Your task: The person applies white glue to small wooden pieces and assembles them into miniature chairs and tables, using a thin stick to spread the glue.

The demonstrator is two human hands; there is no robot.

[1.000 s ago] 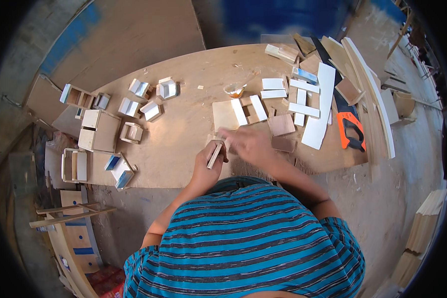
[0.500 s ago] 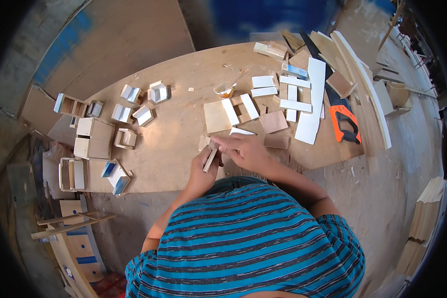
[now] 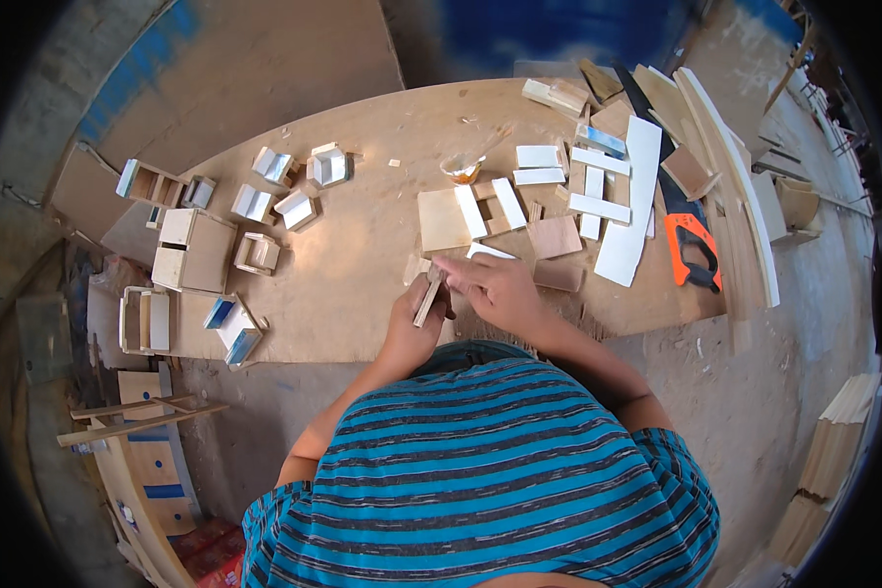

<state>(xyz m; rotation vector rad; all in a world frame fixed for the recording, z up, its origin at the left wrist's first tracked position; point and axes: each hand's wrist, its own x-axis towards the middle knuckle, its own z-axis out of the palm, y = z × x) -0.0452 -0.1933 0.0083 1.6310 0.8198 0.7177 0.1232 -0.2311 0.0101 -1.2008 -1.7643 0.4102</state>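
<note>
My left hand (image 3: 412, 323) is closed round narrow pale wooden strips (image 3: 425, 305), held upright-slanting above the near edge of the plywood table (image 3: 343, 323). My right hand (image 3: 482, 291) has its index finger reaching onto the upper end of these strips; the other fingers are bent, and whatever they pinch is hidden. Just beyond my hands lie a square pale board (image 3: 445, 220), white strips (image 3: 470, 211) and pinkish wood blocks (image 3: 555, 238). A small cup of orange-brown substance (image 3: 464, 171) with a stick in it stands farther back.
Several small box-like wooden pieces (image 3: 196, 250) stand on the table's left. At the right lie long boards (image 3: 764, 245), a white panel (image 3: 625, 211) and an orange-handled saw (image 3: 694, 253). A wooden rack (image 3: 147, 470) stands low left; stacked boards (image 3: 823, 461) stand low right.
My right hand, blurred a second ago, has steadied with its index finger on the strips' upper end. My left hand keeps its grip. The whole view has shifted slightly with my head.
</note>
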